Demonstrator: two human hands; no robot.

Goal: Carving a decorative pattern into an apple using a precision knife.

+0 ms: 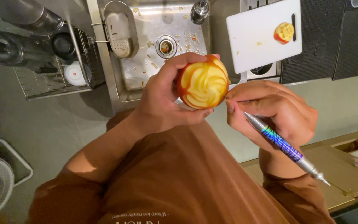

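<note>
**Carved apple in hand above the sink: items, largest first**

1. Stainless steel sink (146, 79). It sits at the counter's far edge, below your hands. Pale peel scraps (189, 39) lie scattered around the round drain (166, 46), and an oval metal strainer basket (121, 29) hangs along the basin's left wall.

2. White rectangular cutting board (257, 45). It lies just right of the sink. At its far right corner stands a small carved red-and-yellow fruit piece (284, 32), which looks finished; a few crumbs lie on the bare part.

3. Wire dish rack (42, 83). It stands left of the sink and holds dark cookware and a small white bowl (76, 73).

4. Red-skinned round apple with pale swirl cuts (203, 82). You hold it in the air over the sink's near right corner. Curved petal-like channels already cover the face turned to you, with red skin left as a rim. I judge the carving well along on this face; the far side is hidden, so what is left there cannot be told.

5. Your left hand (162, 99). It is closed around the apple, thumb under it and fingers curled over the top.

6. Your right hand (274, 112). It is closed, pen-style, on a slim silver carving knife with an iridescent blue band (284, 147). The tip meets the apple's right edge; the blade itself is too small to make out.
</note>
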